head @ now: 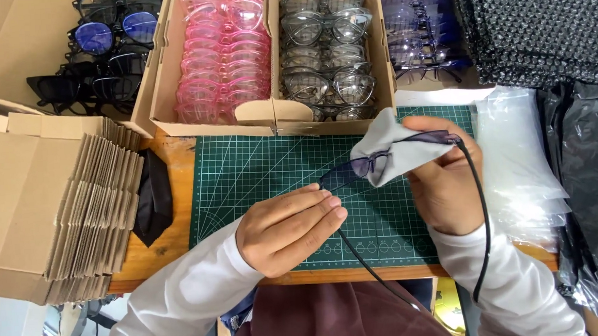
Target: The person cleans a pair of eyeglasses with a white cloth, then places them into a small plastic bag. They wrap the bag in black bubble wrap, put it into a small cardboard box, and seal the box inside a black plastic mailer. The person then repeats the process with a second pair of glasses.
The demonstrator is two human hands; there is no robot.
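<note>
Wooden table (173,246) carries a green cutting mat (258,170), and both hands work above that mat. Left hand (290,228) is curled, its fingertips pinched closed on one end of a pair of glasses (344,176) with a dark frame and tinted lenses. Right hand (445,181) is closed around the other end of the glasses, pressing a grey cloth (393,149) over the lens there; the cloth covers that lens and drapes over the fingers. Both temple arms of the glasses are unfolded and hang down toward the person, one running below the left hand, the other along the right wrist. Beyond the hands stand open cardboard boxes of glasses: a box of pink glasses (221,56) past the left hand, a box of grey glasses (327,50) between the hands, and a box of purple glasses (421,35) past the right hand. Black glasses (102,49) lie further out past the left hand. Outside the left hand sits a stack of flat cardboard (76,207) with a black pouch (154,196) beside it. Outside the right hand lie clear plastic bags (517,156) and black bags (590,187).
</note>
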